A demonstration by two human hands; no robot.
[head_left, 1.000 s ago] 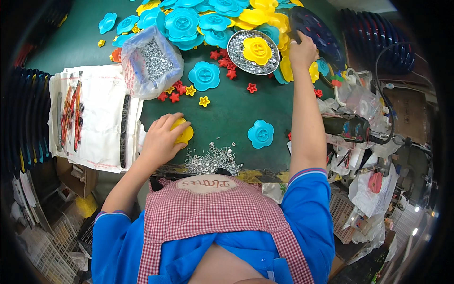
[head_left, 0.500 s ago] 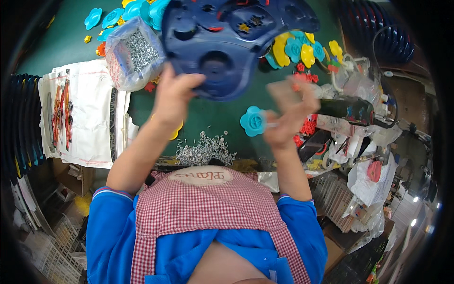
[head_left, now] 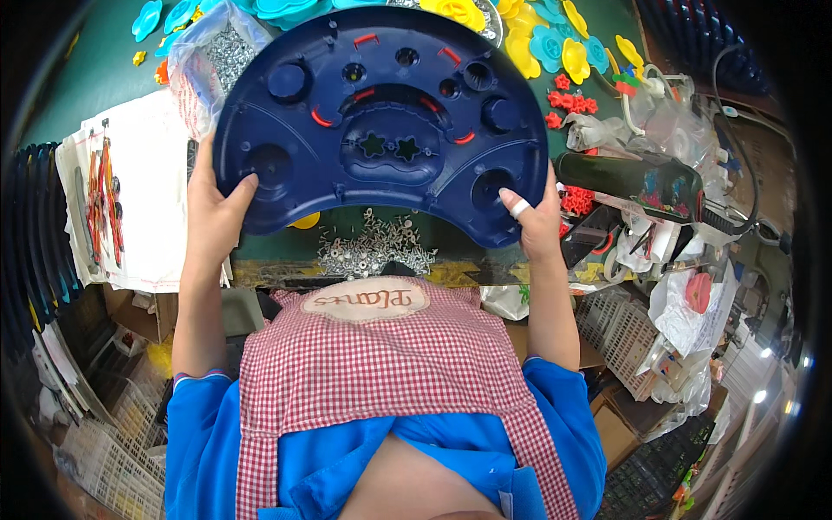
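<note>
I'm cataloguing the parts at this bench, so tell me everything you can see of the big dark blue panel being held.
The dark blue panel is a half-moon shell of glossy moulded plastic, arched edge away from the person. It shows round recesses, small holes, short red curved clips and two star-shaped openings near its middle. It is held up over the green table, the left hand gripping its left end and the right hand its right end.

Pile of small silver screws (head_left: pixel 374 250) lay on green tabletop (head_left: pixel 104 69). Clear bag of screws (head_left: pixel 212 54) sat upper left. Yellow and blue plastic flowers (head_left: pixel 555 43) scattered upper right, red star pieces (head_left: pixel 574 102) nearby.
</note>
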